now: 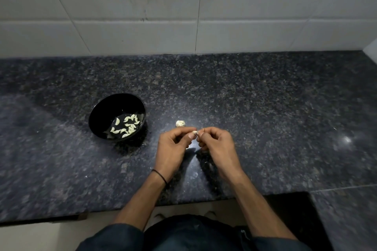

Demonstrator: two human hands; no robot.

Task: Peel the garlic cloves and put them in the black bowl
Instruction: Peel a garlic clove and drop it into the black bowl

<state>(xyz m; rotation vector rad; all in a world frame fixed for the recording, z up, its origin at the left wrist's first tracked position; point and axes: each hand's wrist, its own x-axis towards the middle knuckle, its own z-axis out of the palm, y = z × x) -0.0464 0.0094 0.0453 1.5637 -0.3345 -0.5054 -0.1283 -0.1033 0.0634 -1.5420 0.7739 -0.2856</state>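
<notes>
Here we pinch one clove (194, 132) between left hand (173, 145) and right hand (217, 144), fingers curled, bowl (102, 116) leftward.

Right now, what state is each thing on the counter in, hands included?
Round black bowl: upright, partly filled.
Pale peeled garlic cloves: lying inside the bowl.
Small garlic clove: pinched between both hands.
Pale garlic chunk: resting on dark speckled counter, untouched.
Left hand: pinching the clove.
Right hand: pinching the clove.
</notes>
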